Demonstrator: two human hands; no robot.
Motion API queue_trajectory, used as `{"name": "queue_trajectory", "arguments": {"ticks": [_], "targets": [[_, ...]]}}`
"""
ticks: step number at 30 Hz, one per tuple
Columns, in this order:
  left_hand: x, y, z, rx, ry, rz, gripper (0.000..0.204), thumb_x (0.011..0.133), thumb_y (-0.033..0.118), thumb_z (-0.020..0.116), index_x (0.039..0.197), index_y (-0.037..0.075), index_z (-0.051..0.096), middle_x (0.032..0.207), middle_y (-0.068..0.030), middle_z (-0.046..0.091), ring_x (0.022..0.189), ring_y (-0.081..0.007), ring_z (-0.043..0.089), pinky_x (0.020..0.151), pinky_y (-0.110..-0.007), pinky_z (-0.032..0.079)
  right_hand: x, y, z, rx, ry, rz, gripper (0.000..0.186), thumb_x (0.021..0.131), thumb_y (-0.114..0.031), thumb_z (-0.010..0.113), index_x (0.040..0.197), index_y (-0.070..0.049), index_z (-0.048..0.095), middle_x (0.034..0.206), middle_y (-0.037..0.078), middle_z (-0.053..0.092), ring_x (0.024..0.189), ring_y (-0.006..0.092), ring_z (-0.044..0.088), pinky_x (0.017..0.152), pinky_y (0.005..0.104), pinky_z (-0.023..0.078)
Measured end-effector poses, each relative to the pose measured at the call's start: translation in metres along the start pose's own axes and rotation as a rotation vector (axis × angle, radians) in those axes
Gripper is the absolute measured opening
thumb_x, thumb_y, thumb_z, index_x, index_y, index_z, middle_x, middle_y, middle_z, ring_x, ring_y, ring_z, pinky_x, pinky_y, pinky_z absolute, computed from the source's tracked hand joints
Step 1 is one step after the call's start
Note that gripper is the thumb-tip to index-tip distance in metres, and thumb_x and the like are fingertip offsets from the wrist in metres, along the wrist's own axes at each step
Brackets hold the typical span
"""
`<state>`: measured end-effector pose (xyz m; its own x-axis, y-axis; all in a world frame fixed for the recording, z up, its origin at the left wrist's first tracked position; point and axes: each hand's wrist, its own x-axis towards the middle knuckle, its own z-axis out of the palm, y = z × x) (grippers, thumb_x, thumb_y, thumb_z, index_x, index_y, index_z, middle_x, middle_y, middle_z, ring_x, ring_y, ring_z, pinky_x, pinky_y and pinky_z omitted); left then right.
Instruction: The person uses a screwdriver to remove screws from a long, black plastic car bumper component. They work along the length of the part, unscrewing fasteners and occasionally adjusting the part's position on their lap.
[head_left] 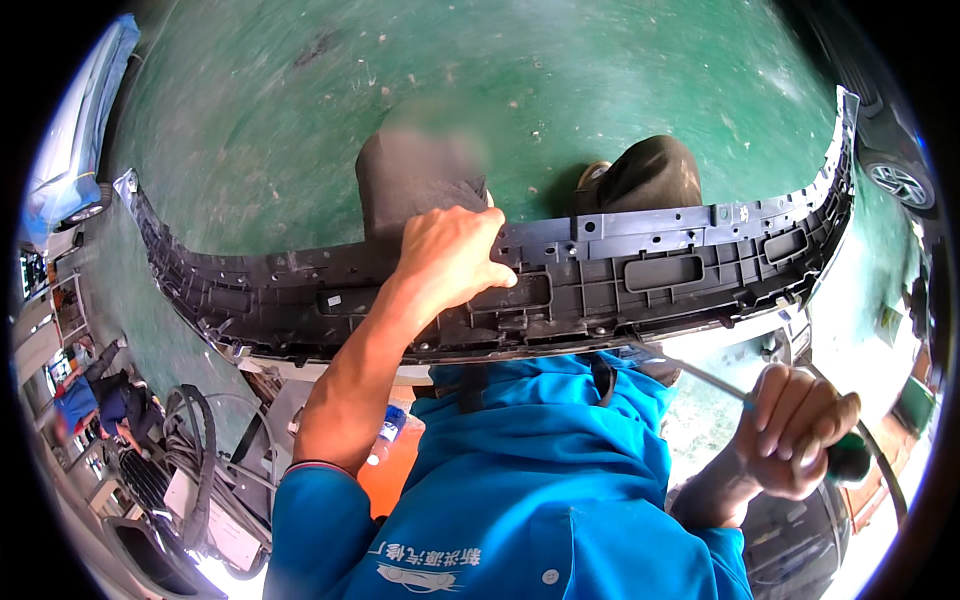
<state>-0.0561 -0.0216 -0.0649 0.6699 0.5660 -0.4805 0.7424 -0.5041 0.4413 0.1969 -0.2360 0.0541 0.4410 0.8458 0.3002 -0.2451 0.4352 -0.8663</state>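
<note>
A long curved black plastic bumper part [590,290] with ribs and rectangular recesses lies across my lap, its two ends curving away from me. My left hand [452,258] grips its middle, with the fingers over the far edge and the thumb pressing on the ribbed face. In my right hand [795,425] is a screwdriver [700,374] with a green handle that shows below the fist. Its long metal shaft points left to the near edge of the bumper part, right of centre. Whether the tip touches a fastener or a clip is too small to tell.
My knees rise beyond the bumper part over a green floor [480,60]. Cars stand at the far left and right, one showing a wheel [898,180]. Hoses and dark car parts [195,470] lie at the left, near a person [100,405]. A bottle [385,435] is beside me.
</note>
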Motion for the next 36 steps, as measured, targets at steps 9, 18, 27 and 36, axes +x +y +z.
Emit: {"name": "queue_trajectory", "arguments": {"ticks": [9,18,27,36], "targets": [[0.001,0.002,-0.001,-0.008,0.006,0.006,0.043,0.068,0.034,0.089,0.091,0.003,0.071,0.083,-0.0196,0.073,0.084,-0.0394,0.073,0.075,-0.050,0.056,-0.001,0.037,0.042,-0.053,-0.185,0.096,0.014,0.088,-0.012,0.072,0.093,-0.007,0.061,0.063,0.001,0.057,0.047,0.0128,0.054,0.052,0.0274,0.046],[0.008,-0.004,-0.006,-0.019,-0.107,0.040,0.049,0.069,0.038,0.087,0.095,0.000,0.068,0.089,-0.0223,0.073,0.094,-0.0415,0.071,0.081,-0.053,0.054,-0.006,0.038,0.054,-0.127,-0.176,0.149,0.026,0.086,-0.021,0.084,0.095,-0.008,0.063,0.070,0.002,0.063,0.053,0.0144,0.058,0.054,0.0327,0.051],[0.008,-0.004,-0.012,-0.031,-0.135,0.036,0.054,0.068,0.039,0.087,0.099,0.000,0.070,0.092,-0.0230,0.073,0.096,-0.0414,0.071,0.083,-0.052,0.054,-0.004,0.019,0.055,-0.108,-0.196,0.072,0.022,0.082,-0.011,0.081,0.092,-0.009,0.061,0.064,0.001,0.060,0.051,0.0145,0.058,0.052,0.0319,0.050],[0.008,-0.002,-0.013,-0.007,-0.170,0.008,0.053,0.069,0.040,0.086,0.101,0.001,0.070,0.093,-0.0215,0.074,0.097,-0.0399,0.071,0.083,-0.052,0.054,-0.006,0.037,0.054,-0.081,-0.208,0.141,0.020,0.089,-0.015,0.080,0.096,-0.006,0.064,0.069,0.004,0.062,0.054,0.0159,0.059,0.056,0.0338,0.051]]}}
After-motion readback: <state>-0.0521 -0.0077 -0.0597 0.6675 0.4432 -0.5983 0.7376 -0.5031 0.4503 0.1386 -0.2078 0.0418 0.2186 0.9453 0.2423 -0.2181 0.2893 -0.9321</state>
